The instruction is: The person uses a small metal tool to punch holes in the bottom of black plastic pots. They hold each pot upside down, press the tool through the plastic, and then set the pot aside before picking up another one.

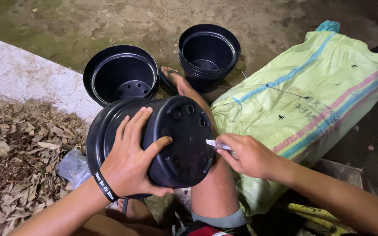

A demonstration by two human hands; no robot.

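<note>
the black plastic pot (154, 140) lies on its side over the person's leg, its long axis running roughly left to right, the open mouth facing left and the holed base facing right toward the sack. the left hand (130, 164) wraps the pot's wall, fingers spread over the top and thumb on the base edge, a firm grip holding the pot. the right hand (246, 155) pinches a small pale tool (215, 144), grip narrow, with the tip touching the base rim. two upright black pots (121, 72) (208, 50) stand on the ground beyond. a green woven sack (307, 100) lies on the right, dry wood chips (18, 148) on the left.
</note>
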